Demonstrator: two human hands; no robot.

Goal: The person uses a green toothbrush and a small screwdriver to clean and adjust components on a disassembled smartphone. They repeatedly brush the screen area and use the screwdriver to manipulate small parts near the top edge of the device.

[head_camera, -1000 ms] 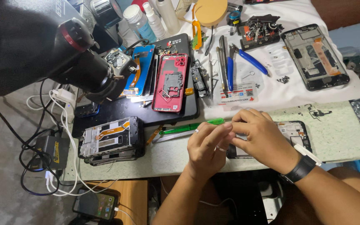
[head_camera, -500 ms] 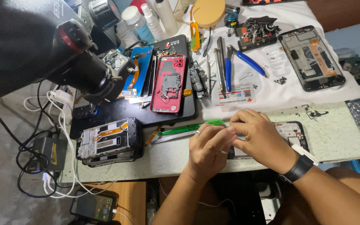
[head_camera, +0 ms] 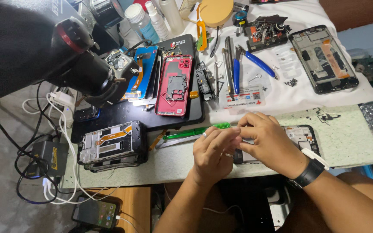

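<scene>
Both hands meet over a black phone frame [head_camera: 296, 137] lying on the table [head_camera: 350, 142]. The left hand [head_camera: 214, 151] curls at 9 o'clock of the right hand [head_camera: 268, 140], fingertips pinched together; whether they grip anything I cannot tell. A green brush [head_camera: 195, 130] lies at 10 o'clock.

Cluttered workbench [head_camera: 350, 142], grey floor [head_camera: 1, 190], wooden stool [head_camera: 137, 207]

Both hands [head_camera: 242, 144] hide most of the opened phone [head_camera: 296, 136]; whatever the fingers [head_camera: 234, 131] pinch is unreadable.

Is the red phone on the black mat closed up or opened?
Opened. The red phone lies on the black mat with bare inner parts and a metal plate showing.
</scene>
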